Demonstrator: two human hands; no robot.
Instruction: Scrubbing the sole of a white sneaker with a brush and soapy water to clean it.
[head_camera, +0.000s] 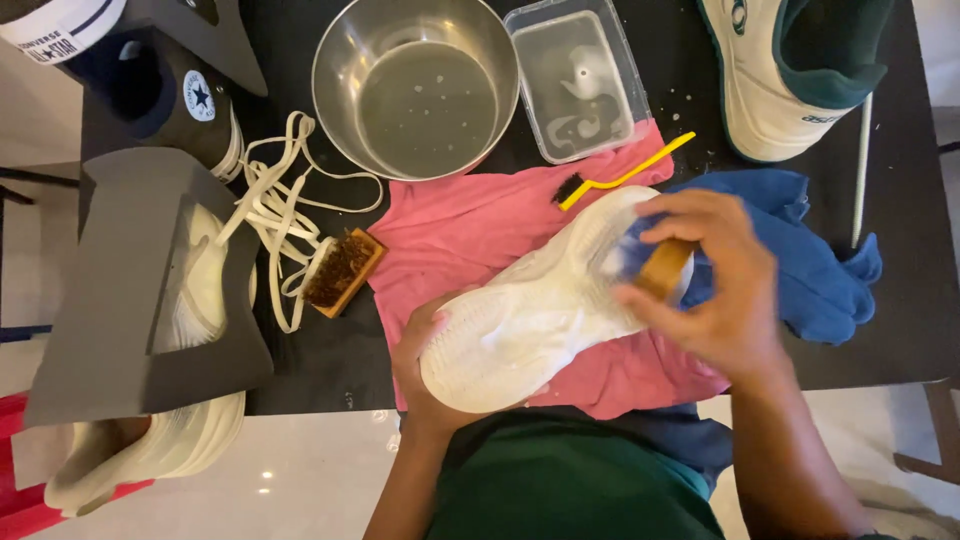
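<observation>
Your left hand is clamped under the heel end of a white sneaker, holding it sole-up over a pink cloth at the table's near edge, which probably catches the drips. The shoe's long axis runs diagonally, heel near your body, toe toward the far right corner. Your right hand is closed on a wooden-backed brush, pressing it to the foamy toe end of the sole. A blue cloth lies just right; a steel bowl sits near the far edge.
</observation>
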